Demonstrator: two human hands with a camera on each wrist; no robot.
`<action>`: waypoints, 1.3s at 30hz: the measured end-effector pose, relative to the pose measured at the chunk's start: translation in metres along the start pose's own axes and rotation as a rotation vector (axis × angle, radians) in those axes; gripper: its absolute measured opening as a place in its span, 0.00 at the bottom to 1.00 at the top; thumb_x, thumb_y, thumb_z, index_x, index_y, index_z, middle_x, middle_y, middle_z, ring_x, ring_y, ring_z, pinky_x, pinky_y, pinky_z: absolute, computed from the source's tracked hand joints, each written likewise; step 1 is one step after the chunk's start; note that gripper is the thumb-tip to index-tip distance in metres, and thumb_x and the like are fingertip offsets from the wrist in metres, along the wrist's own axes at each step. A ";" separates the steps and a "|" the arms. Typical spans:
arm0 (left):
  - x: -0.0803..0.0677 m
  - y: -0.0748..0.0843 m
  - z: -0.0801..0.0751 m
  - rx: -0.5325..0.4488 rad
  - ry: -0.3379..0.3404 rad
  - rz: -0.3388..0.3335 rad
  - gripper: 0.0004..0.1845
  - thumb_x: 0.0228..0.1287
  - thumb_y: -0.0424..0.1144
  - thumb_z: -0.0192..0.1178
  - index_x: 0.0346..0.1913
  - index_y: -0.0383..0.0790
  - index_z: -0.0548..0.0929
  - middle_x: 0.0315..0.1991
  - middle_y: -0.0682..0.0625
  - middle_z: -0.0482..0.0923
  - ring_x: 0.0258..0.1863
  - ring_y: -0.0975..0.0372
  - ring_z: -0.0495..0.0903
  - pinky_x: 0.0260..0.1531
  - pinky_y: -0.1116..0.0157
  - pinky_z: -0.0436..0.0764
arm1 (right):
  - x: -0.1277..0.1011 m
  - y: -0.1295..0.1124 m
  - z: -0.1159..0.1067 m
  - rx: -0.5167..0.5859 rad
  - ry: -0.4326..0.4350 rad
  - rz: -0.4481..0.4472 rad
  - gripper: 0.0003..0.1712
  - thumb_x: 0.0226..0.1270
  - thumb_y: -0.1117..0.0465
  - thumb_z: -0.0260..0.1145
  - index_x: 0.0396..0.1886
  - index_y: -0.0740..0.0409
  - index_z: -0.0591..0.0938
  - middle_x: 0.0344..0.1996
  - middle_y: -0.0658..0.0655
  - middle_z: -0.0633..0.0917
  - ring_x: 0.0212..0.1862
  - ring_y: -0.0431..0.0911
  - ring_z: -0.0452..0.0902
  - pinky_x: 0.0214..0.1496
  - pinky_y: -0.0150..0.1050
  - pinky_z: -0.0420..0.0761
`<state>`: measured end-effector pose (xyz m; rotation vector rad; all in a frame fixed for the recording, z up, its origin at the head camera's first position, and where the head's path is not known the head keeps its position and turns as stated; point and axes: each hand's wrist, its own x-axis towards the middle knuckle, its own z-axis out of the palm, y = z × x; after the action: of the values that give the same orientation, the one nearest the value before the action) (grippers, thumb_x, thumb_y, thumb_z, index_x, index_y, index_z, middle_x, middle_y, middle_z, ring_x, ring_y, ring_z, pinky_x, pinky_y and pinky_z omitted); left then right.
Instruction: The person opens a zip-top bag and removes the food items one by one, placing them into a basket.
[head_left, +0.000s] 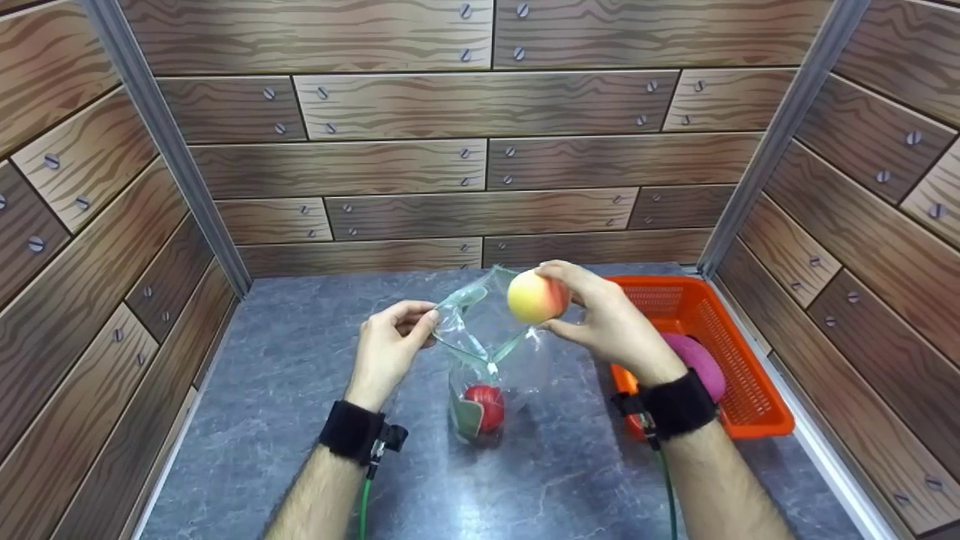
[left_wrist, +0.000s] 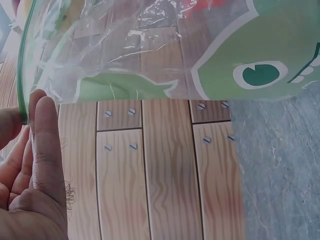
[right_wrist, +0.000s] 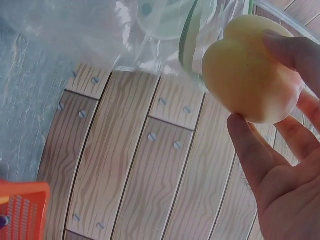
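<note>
Pinching the rim of a clear bag (head_left: 480, 352), the left hand (head_left: 390, 345) keeps its mouth wide — the right hand (head_left: 607, 322) grips a peach (head_left: 534, 297) just above it. An orange basket (head_left: 720, 337) stands on the tabletop (head_left: 285, 390) beside.

Two bare hands are in view: the left hand (head_left: 390, 334) and the right hand (head_left: 607, 322). There is one clear plastic zip bag with a green printed figure (head_left: 480, 360), one yellow-pink peach (head_left: 536, 296), one red round fruit inside the bag (head_left: 486, 405), one orange plastic mesh basket (head_left: 712, 330), and one magenta rounded item in it (head_left: 697, 360), perhaps with more hidden beneath.
</note>
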<state>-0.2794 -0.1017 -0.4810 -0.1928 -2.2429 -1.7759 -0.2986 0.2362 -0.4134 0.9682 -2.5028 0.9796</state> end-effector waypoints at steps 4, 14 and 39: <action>-0.001 -0.002 0.000 -0.017 0.001 -0.003 0.10 0.83 0.36 0.75 0.58 0.35 0.96 0.49 0.39 0.98 0.39 0.60 0.97 0.43 0.70 0.97 | -0.006 0.010 -0.007 -0.013 0.009 0.033 0.42 0.64 0.74 0.88 0.78 0.61 0.84 0.79 0.63 0.86 0.79 0.61 0.85 0.79 0.57 0.90; -0.002 -0.006 -0.001 -0.015 -0.001 -0.001 0.10 0.83 0.35 0.74 0.58 0.34 0.96 0.49 0.38 0.98 0.40 0.59 0.97 0.43 0.70 0.98 | -0.028 0.042 -0.026 -0.017 0.042 0.180 0.43 0.67 0.74 0.87 0.80 0.58 0.83 0.75 0.62 0.88 0.69 0.58 0.89 0.70 0.36 0.90; -0.004 -0.008 -0.001 -0.017 -0.011 -0.004 0.10 0.84 0.35 0.74 0.59 0.33 0.95 0.47 0.39 0.97 0.39 0.60 0.96 0.44 0.69 0.98 | -0.080 0.120 -0.056 -0.171 0.069 0.438 0.44 0.72 0.67 0.85 0.84 0.66 0.78 0.80 0.75 0.82 0.76 0.73 0.82 0.79 0.73 0.82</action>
<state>-0.2772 -0.1039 -0.4895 -0.2017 -2.2375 -1.8007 -0.3199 0.3789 -0.4693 0.3338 -2.7416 0.8718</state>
